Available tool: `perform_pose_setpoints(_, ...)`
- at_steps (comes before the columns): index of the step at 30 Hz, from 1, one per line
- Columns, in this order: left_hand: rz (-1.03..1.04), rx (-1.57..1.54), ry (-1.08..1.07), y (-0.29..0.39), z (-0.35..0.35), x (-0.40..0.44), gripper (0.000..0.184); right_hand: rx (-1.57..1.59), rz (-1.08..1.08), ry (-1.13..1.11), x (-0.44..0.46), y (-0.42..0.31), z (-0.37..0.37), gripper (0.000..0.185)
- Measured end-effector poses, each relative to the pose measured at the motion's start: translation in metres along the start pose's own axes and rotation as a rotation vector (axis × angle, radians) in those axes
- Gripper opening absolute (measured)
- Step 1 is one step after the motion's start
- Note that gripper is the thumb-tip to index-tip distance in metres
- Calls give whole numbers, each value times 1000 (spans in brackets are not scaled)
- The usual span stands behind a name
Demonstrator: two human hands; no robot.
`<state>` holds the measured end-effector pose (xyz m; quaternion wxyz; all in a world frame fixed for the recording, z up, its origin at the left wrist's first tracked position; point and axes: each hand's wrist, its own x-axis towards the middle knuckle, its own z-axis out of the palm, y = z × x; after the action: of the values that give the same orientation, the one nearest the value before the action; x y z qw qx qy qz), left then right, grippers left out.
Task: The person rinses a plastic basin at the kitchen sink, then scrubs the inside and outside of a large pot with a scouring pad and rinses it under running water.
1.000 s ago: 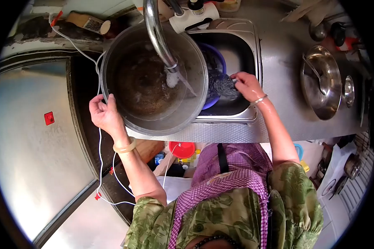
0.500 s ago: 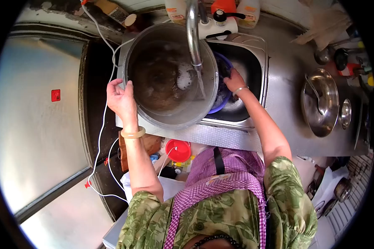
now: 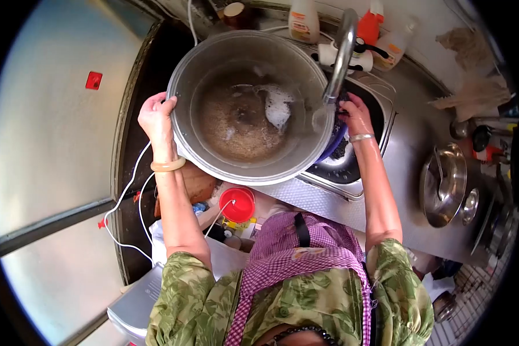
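Pot (image 3: 311,135), holding murky water (image 3: 230,135) and foam (image 3: 278,106), overlapping sink (image 3: 349,189), below tap (image 3: 342,57); left hand (image 3: 156,124) pinching rim, right hand (image 3: 357,115) at opposite side, grip unclear; apparently being steadied, any shift calling for level support.

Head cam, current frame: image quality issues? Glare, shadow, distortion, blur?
Head view: strong fisheye, black corners, door edges bowed. Pale haze on the door panel; bright highlights on the faucet and steel bowl. Dark strip beside the door. Right hand: fingertips hard to make out against the dark sink. Left hand and pot rim fairly sharp.
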<state>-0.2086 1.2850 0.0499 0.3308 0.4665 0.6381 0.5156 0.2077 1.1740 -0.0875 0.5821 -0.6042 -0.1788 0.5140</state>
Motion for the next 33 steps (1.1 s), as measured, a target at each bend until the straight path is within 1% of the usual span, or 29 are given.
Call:
perform_pose_setpoints(2,-122,-133,6,-19,-26,2,29,30,-39,-46,-20,-30,24,52)
perform_pose_setpoints(3,-165,-180,-6,-29,-40,-1,32,59,-63,-94,-25,-31,32,53)
perform_pose_setpoints(5,-203,-280,1,-43,-62,-12,31,116,-116,-187,-34,-33,47,54)
perform_pose_setpoints(6,-222,-359,-16,-54,-74,-14,31,90,-100,-263,-44,-40,57,57)
perform_pose_setpoints(8,-226,-424,-16,-84,-101,-10,31,233,-115,-229,-68,-52,93,56)
perform_pose_setpoints(9,-226,-455,-19,-92,-110,-9,30,269,-154,-281,-70,-51,104,57)
perform_pose_setpoints(11,-231,-487,8,-89,-117,-15,30,349,-211,-343,-68,-48,126,61)
perform_pose_setpoints(13,-237,-492,35,-87,-121,-19,30,432,-190,-330,-71,-51,149,60)
perform_pose_setpoints(14,-238,-468,93,-87,-120,-20,30,492,-179,-330,-69,-51,158,60)
perform_pose_setpoints(15,-239,-440,152,-85,-119,-23,30,509,-210,-369,-68,-51,164,60)
perform_pose_setpoints(16,-238,-412,217,-81,-120,-25,31,530,-196,-399,-70,-52,169,61)
perform_pose_setpoints(17,-238,-412,116,-79,-130,-24,30,552,-181,-433,-71,-53,176,61)
perform_pose_setpoints(18,-235,-396,84,-81,-142,-18,30,575,-163,-470,-71,-53,181,62)
perform_pose_setpoints(20,-229,-371,35,-89,-169,-7,29,548,-134,-504,-72,-49,195,63)
perform_pose_setpoints(21,-271,-375,42,-79,-177,-9,29,547,-108,-516,-74,-50,206,63)
perform_pose_setpoints(22,-295,-415,29,-85,-192,-2,28,546,-83,-529,-76,-49,218,63)
perform_pose_setpoints(24,-239,-245,323,-81,-196,-6,28,503,-44,-594,-73,-45,243,65)
perform_pose_setpoints(26,-267,-319,237,-86,-220,-4,31,442,-51,-652,-62,-31,268,67)
perform_pose_setpoints(27,-286,-359,185,-92,-233,-3,32,452,1,-627,-62,-29,280,66)
perform_pose_setpoints(28,-307,-399,134,-97,-239,-1,34,428,1,-659,-56,-24,290,64)
perform_pose_setpoints(30,-245,-278,383,-109,-243,2,34,380,12,-684,-43,-14,309,62)
perform_pose_setpoints(33,-348,-269,478,-106,-242,3,42,324,-59,-653,-26,-13,334,55)
